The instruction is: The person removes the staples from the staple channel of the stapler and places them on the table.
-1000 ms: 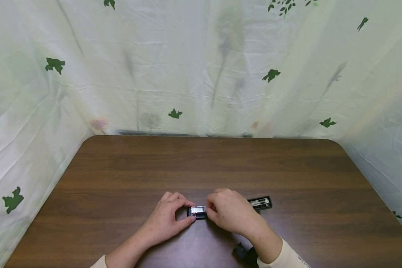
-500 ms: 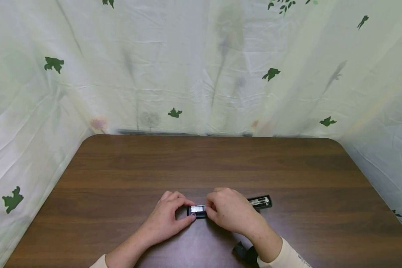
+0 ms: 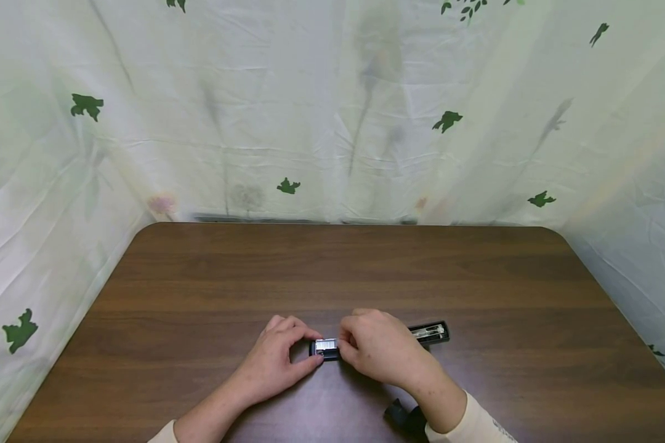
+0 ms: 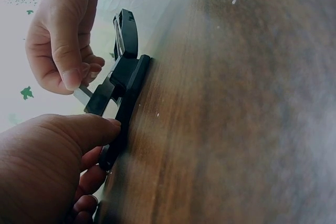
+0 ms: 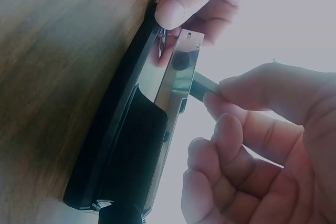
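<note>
A black stapler (image 3: 432, 333) lies opened out on the table, its top arm swung back to the right. My left hand (image 3: 279, 357) grips the left end of its base between thumb and fingers. Over the middle of the stapler, my right hand (image 3: 385, 351) pinches a short grey strip of staples (image 5: 205, 86) between thumb and index finger. In the left wrist view, that staple strip (image 4: 82, 96) touches or nearly touches the raised metal magazine (image 4: 98, 98). The right wrist view shows the shiny magazine (image 5: 178, 72) tilted up from the base. The right hand hides the stapler's middle in the head view.
The brown wooden table (image 3: 199, 277) spreads around both hands. A black object (image 3: 404, 419) sits by the right wrist, partly hidden by the forearm. Behind and beside the table hangs a pale curtain (image 3: 310, 123) with green leaf shapes.
</note>
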A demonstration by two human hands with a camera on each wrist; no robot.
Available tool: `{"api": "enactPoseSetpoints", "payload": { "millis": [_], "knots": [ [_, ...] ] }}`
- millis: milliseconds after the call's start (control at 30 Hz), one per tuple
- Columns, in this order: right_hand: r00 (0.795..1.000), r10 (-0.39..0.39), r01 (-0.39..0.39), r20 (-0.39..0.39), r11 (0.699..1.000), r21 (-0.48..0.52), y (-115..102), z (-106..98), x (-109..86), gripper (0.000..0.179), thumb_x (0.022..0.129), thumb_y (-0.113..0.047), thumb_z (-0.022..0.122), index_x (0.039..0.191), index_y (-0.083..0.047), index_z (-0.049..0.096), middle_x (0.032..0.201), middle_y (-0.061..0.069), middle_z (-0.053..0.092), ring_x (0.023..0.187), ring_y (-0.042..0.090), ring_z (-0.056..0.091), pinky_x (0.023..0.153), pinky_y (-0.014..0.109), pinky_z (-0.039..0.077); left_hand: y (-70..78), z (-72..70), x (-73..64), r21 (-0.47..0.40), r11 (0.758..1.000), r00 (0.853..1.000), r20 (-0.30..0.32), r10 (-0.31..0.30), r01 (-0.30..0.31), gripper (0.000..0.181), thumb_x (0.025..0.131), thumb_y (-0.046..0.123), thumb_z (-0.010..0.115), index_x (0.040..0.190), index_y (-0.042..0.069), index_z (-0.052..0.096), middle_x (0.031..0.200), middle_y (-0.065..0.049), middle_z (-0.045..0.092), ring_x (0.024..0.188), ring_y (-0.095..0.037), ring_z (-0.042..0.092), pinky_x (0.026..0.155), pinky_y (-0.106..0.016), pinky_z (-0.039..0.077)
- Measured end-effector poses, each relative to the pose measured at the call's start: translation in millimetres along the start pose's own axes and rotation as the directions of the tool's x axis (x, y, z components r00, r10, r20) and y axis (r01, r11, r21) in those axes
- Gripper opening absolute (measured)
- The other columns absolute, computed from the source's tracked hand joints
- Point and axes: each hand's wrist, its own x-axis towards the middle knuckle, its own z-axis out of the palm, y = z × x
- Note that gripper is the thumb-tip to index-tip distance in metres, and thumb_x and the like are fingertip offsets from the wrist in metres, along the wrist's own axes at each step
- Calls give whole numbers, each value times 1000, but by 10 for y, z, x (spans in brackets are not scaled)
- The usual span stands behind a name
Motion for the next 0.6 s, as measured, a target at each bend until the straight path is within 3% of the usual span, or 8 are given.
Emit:
{"api": "enactPoseSetpoints", "payload": {
  "millis": [600],
  "knots": [
    [999, -39, 40, -24, 999, 29, -8, -7, 5, 16, 77, -21, 65, 68, -27, 54, 64, -14, 45, 55, 2, 42, 49, 22, 35, -12, 0, 1, 0, 1000, 1000, -5, 15, -15, 27, 74, 37, 76, 99, 34, 64, 92, 24, 52, 86, -2, 40, 75, -29, 36]
  ]
}}
